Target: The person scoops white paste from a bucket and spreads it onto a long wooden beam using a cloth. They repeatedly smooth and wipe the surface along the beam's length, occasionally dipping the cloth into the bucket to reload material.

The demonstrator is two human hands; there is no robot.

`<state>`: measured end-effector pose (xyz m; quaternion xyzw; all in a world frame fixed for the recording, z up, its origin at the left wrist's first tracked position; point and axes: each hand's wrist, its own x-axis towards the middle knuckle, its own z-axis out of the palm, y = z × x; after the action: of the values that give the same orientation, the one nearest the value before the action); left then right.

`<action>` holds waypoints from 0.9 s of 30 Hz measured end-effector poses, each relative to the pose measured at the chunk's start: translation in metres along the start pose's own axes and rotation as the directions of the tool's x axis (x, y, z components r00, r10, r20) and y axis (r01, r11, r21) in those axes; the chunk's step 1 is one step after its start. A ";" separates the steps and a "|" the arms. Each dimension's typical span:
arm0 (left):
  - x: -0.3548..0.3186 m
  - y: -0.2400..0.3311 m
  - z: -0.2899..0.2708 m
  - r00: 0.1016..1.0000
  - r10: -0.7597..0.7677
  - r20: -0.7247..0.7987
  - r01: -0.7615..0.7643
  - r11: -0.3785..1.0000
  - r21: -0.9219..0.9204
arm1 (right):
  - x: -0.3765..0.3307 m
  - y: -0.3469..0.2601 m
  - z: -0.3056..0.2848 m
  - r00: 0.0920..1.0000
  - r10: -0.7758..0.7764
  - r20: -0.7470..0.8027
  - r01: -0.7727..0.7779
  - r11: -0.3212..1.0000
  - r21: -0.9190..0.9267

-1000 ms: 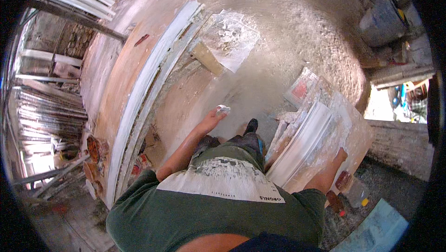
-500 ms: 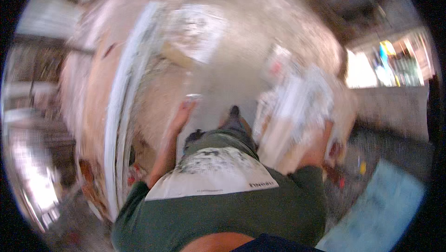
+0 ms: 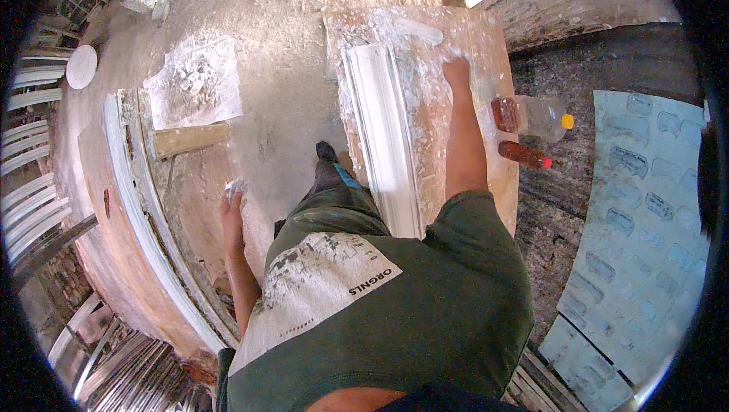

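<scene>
My left hand [image 3: 232,216] hangs beside my left leg, its fingers closed on a small whitish lump [image 3: 236,185] whose kind I cannot make out. My right arm stretches out over a plaster-spattered board [image 3: 490,184]. At its end my right hand [image 3: 456,72] is low over the board's far part, just beyond a long white ridged moulding [image 3: 386,135] and to its right. White smears surround its fingers, which are too indistinct to tell whether they grip anything. A pale flat strip [image 3: 419,31] lies near that hand.
Bottles with a yellow cap [image 3: 567,121] and a red cap [image 3: 546,162] lie at the board's right edge. A blue sheet [image 3: 645,184] is at far right. Left are another long white moulding [image 3: 129,184], a white plaster-covered sheet [image 3: 196,82] and stacked white strips [image 3: 30,214].
My view has turned right and steadied from a blur. The board with the moulding now sits nearer the middle, and my right arm reaches forward over it. My left hand stays low on the left.
</scene>
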<state>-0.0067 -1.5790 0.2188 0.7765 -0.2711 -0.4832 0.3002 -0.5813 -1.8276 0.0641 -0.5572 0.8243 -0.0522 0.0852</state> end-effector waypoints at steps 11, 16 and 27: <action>-0.019 -0.041 -0.047 0.993 0.095 -0.072 -0.093 0.995 0.022 | 0.119 -0.090 0.037 0.832 -0.505 0.231 0.542 0.829 -0.136; -0.069 -0.088 -0.057 0.989 0.033 -0.142 -0.056 0.985 -0.163 | 0.109 -0.136 0.016 0.875 -0.484 0.028 0.484 0.875 -0.010; -0.143 -0.159 -0.153 0.806 0.086 -0.586 -0.389 0.823 -0.414 | -0.330 -0.423 -0.004 0.296 -0.898 0.325 -0.172 0.285 0.943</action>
<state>0.0987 -1.3390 0.2408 0.7293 -0.1341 -0.2540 0.6210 -0.0769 -1.6796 0.1716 -0.5686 0.2711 -0.1992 0.7507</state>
